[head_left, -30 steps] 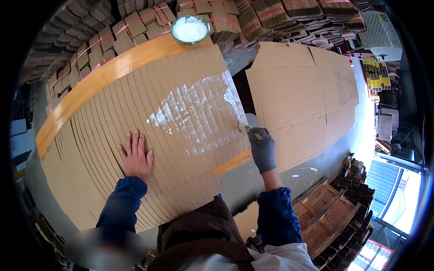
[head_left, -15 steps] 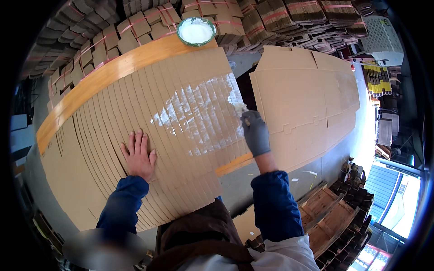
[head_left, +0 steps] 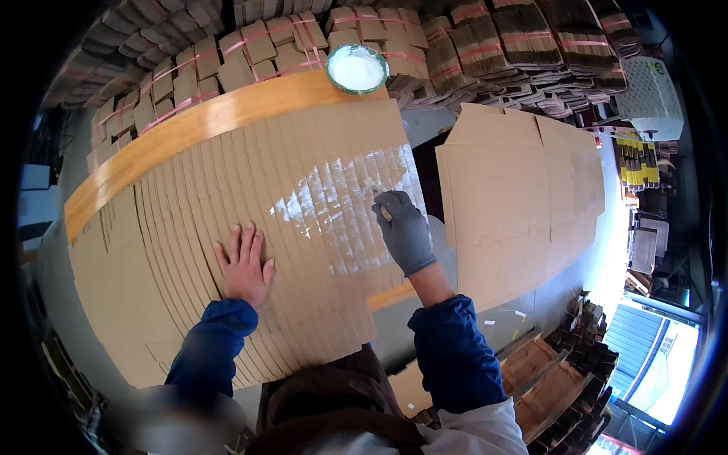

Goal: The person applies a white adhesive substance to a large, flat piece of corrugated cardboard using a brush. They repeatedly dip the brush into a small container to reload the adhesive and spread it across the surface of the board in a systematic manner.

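Overlapping cardboard sheets (head_left: 163, 235) lie fanned out before me, their edges staggered like steps. White paste (head_left: 322, 196) is smeared in streaks across their right part. My left hand (head_left: 246, 269), bare, rests flat on the sheets with fingers spread, left of the paste. In a grey glove, my right hand (head_left: 407, 235) grips a brush (head_left: 371, 186); its pale bristles touch the pasted strips and much of the handle is hidden by the fingers. Beyond the sheets, a green-rimmed bowl (head_left: 355, 92) of white paste stands on the wooden table (head_left: 220, 117).
A pile of flat cut cardboard (head_left: 500, 182) lies to the right, across a dark gap. Bundles of strapped cardboard (head_left: 250, 53) line the far side. A wooden pallet (head_left: 542, 379) sits on the floor at lower right. A pale perforated plastic container (head_left: 648, 95) stands far right.
My right hand has drawn the brush leftward from the sheets' right edge onto the pasted strips. The view has shifted slightly; my left hand stays flat on the cardboard.
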Action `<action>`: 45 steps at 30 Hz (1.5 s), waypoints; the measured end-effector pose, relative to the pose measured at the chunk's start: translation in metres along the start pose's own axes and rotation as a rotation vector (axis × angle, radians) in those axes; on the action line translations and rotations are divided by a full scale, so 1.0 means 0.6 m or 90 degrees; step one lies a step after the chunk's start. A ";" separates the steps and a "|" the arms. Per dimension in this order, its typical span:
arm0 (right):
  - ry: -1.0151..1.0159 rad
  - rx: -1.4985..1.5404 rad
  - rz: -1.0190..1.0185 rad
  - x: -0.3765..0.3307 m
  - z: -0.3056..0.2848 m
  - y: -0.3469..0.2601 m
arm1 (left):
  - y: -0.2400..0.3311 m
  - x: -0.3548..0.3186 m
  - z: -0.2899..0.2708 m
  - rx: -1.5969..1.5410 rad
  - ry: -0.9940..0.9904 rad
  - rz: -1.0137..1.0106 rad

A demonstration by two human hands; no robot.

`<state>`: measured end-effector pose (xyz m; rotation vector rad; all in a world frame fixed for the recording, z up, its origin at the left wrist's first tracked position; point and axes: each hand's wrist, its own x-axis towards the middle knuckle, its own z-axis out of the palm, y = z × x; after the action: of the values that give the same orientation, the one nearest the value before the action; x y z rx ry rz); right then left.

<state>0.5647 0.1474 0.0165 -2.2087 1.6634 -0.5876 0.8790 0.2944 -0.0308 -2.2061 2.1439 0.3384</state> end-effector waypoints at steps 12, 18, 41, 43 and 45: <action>0.003 0.056 -0.028 0.110 0.011 0.048 | 0.006 0.003 -0.006 -0.048 -0.004 0.007; -0.104 0.313 0.053 0.138 -0.013 -0.029 | 0.000 -0.001 -0.013 -0.057 -0.017 0.001; -0.096 0.093 -0.005 0.202 0.004 0.032 | 0.006 0.004 -0.011 -0.059 0.012 0.005; -0.068 0.085 0.048 0.198 -0.026 0.064 | 0.005 0.006 -0.012 -0.060 0.014 0.002; -0.049 0.094 0.074 0.193 -0.036 0.060 | 0.001 0.003 -0.012 -0.060 0.010 0.002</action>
<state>0.5518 0.0259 0.0337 -1.9906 1.6415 -0.5685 0.8796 0.2913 -0.0243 -2.2609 2.1840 0.4323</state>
